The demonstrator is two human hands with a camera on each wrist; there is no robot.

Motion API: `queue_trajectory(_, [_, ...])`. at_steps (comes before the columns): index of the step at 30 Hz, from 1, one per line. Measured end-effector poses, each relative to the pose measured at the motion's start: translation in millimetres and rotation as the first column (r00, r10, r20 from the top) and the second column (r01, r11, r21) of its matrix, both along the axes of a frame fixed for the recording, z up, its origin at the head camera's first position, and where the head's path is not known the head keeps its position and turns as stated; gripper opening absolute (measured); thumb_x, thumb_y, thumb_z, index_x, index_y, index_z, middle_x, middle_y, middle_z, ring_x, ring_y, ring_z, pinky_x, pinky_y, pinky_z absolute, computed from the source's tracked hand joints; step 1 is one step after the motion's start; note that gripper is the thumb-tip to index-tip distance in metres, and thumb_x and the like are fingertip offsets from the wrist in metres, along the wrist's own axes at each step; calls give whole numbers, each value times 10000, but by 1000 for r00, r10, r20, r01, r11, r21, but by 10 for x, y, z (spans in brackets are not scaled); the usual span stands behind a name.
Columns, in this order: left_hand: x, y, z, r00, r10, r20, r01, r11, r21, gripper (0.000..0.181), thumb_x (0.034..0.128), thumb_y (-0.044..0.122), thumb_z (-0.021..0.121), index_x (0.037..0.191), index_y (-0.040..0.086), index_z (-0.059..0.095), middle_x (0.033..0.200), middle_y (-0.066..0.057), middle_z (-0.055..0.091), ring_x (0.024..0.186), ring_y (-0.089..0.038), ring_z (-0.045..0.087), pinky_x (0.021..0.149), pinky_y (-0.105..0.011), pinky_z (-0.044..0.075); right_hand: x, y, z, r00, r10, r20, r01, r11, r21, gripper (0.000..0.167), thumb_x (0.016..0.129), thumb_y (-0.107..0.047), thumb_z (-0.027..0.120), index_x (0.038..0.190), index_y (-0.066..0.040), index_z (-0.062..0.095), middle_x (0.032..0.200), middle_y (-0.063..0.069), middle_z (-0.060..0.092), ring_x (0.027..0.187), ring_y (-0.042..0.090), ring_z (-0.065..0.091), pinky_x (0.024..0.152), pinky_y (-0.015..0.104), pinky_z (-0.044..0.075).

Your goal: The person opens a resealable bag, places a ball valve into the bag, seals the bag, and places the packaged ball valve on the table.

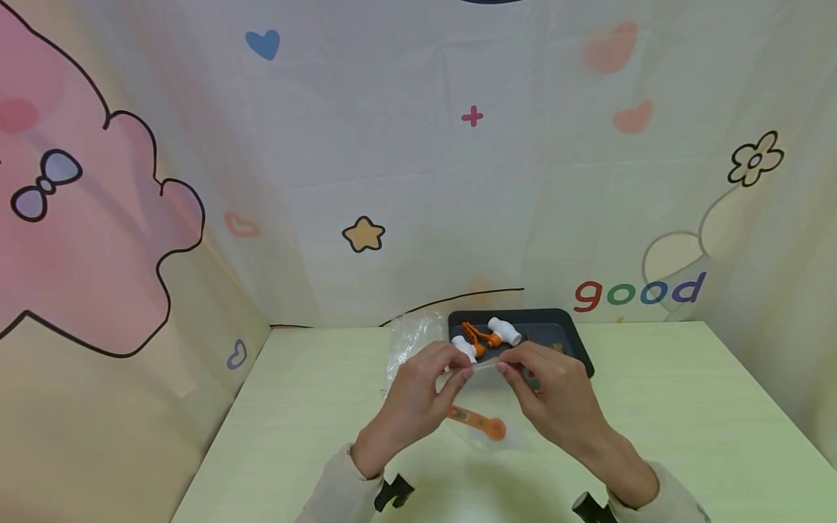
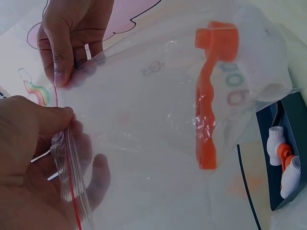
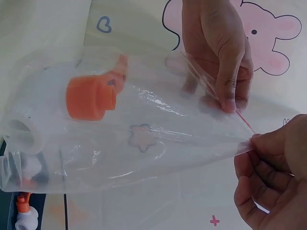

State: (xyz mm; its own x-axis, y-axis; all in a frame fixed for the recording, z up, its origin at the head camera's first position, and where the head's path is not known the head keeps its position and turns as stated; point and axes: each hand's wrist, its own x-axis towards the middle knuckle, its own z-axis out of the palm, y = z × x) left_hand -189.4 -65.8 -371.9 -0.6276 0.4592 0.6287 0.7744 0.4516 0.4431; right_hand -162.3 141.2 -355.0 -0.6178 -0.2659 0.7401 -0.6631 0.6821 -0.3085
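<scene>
A clear zip bag with a red seal line hangs between both hands. Inside it are an orange handle and a white pipe-like part. The left hand pinches the seal edge between thumb and fingers; in the left wrist view the plastic is bunched at that hand. The right hand pinches the same edge a short way along, and shows at the corner of the bag in the right wrist view.
Behind the hands, a dark tray holds white and orange valve-like parts. Another clear bag lies on the table left of the tray. A printed cloth hangs behind.
</scene>
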Motion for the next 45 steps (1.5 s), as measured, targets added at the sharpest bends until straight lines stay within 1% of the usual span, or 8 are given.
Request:
queue_trajectory(9, [3, -54, -26, 994, 21, 110, -18, 999, -26, 67, 963, 197, 636, 990, 137, 650, 894, 42, 629, 828, -65, 557, 754, -242, 532, -1, 32, -7, 1000, -10, 5, 10, 1000, -1, 141, 782, -27, 793, 862, -108, 709, 755, -74, 650, 632, -6, 497, 540, 218, 468])
queue_trajectory(13, [-1, -60, -36, 995, 19, 95, -16, 999, -30, 47, 960, 167, 636, 978, 125, 647, 870, 35, 616, 808, -72, 543, 739, -248, 531, 0, 45, -16, 1000, 1, 4, -1, 1000, -6, 144, 780, -18, 791, 861, -104, 708, 755, -76, 646, 635, -9, 500, 538, 229, 478])
queue_trajectory(19, [11, -53, -37, 999, 28, 21, -27, 998, -49, 55, 966, 153, 621, 974, 103, 642, 884, 12, 617, 814, -90, 552, 714, -227, 516, 3, 30, -27, 1000, 10, 4, -10, 1000, -15, 149, 778, -12, 790, 856, -107, 705, 737, -86, 631, 619, -17, 466, 523, 178, 430])
queue_trajectory(22, [19, -60, -35, 999, 27, 20, -26, 998, -51, 60, 967, 168, 624, 983, 113, 641, 884, 20, 615, 814, -84, 552, 718, -217, 512, 1, 30, -28, 1000, 3, 6, -3, 1000, -12, 149, 778, -16, 792, 859, -109, 707, 740, -82, 636, 622, -15, 476, 531, 192, 449])
queue_trajectory(28, [25, -58, -37, 1000, -5, 30, 6, 999, -41, 101, 963, 220, 635, 1013, 133, 647, 890, 33, 622, 813, -80, 561, 733, -214, 520, 6, 30, -27, 1000, -15, 16, 15, 1000, -3, 151, 777, -25, 795, 865, -112, 708, 746, -78, 643, 634, -6, 493, 551, 208, 474])
queue_trajectory(34, [25, -51, -39, 1000, -8, -19, 8, 999, -32, 58, 958, 170, 634, 968, 117, 657, 890, 21, 629, 806, -72, 570, 702, -220, 519, 20, 13, -35, 1000, 1, 20, -1, 1000, -9, 146, 780, -27, 793, 862, -113, 708, 743, -79, 636, 620, -14, 463, 530, 171, 431])
queue_trajectory(41, [33, -87, -39, 999, 22, 39, -20, 999, -47, 76, 953, 216, 652, 978, 144, 654, 874, 49, 626, 796, -63, 568, 710, -202, 520, 20, 28, -31, 1000, -15, 5, 15, 1000, 1, 150, 775, -30, 798, 861, -115, 709, 745, -74, 644, 628, -10, 490, 538, 211, 471])
queue_trajectory(45, [28, -109, -47, 999, 21, 44, -19, 999, -44, 80, 961, 217, 641, 977, 138, 646, 866, 47, 615, 792, -65, 557, 707, -206, 518, 14, 41, -20, 1000, -11, -11, 11, 1000, -8, 151, 771, -18, 798, 858, -106, 712, 743, -73, 647, 633, -6, 515, 540, 234, 490])
